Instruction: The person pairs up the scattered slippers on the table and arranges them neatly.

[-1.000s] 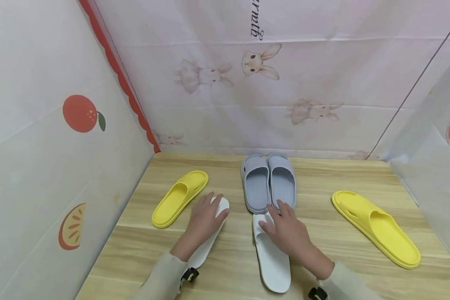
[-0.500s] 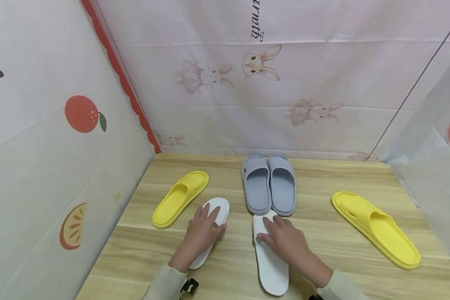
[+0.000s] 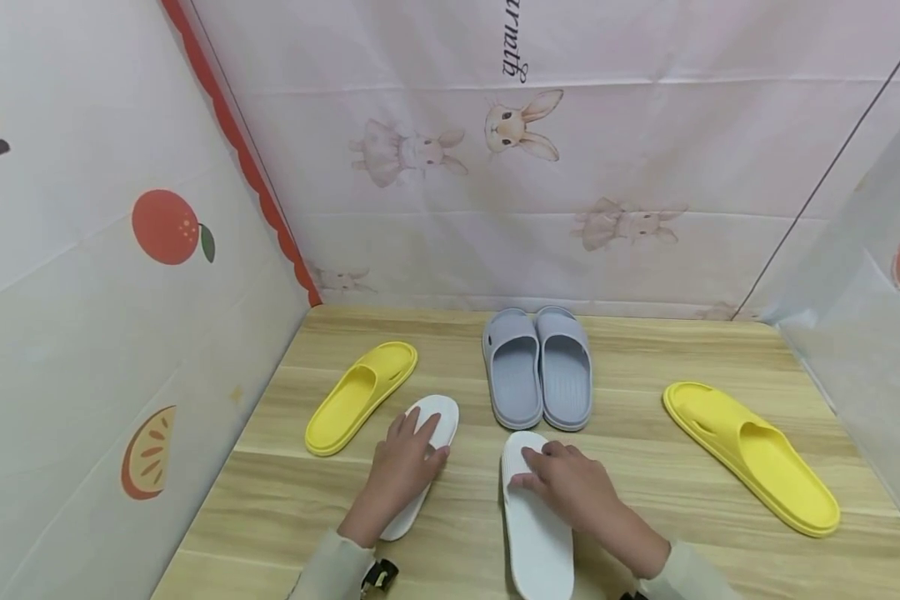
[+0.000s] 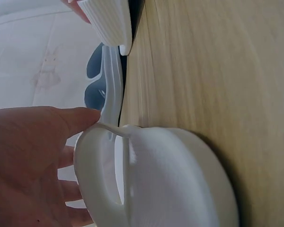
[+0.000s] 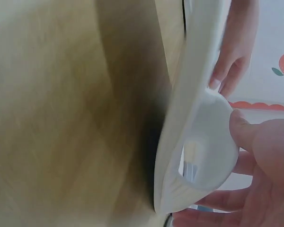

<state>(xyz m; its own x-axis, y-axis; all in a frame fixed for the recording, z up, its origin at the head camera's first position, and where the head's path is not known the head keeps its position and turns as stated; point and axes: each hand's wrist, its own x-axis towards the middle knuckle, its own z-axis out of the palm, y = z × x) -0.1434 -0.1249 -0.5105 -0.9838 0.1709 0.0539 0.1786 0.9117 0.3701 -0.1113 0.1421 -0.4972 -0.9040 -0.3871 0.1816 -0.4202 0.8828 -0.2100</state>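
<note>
My left hand grips the strap of a white slipper at centre left, toe pointing away. In the left wrist view the thumb touches one edge of the strap, with the fingers on its other side. To the right, my right hand holds a second white slipper by its strap, between thumb and fingers. A dark shadow under this slipper in the right wrist view suggests part of it is off the floor. Both hands hide parts of the straps in the head view.
A grey slipper pair stands side by side near the back wall. One yellow slipper lies at left, another yellow slipper at right. Printed walls bound the wood-look floor at the back and both sides.
The right white slipper has come toward me, away from the grey pair's heels, with my right hand. My left hand drew back slightly earlier; its slipper has hardly moved.
</note>
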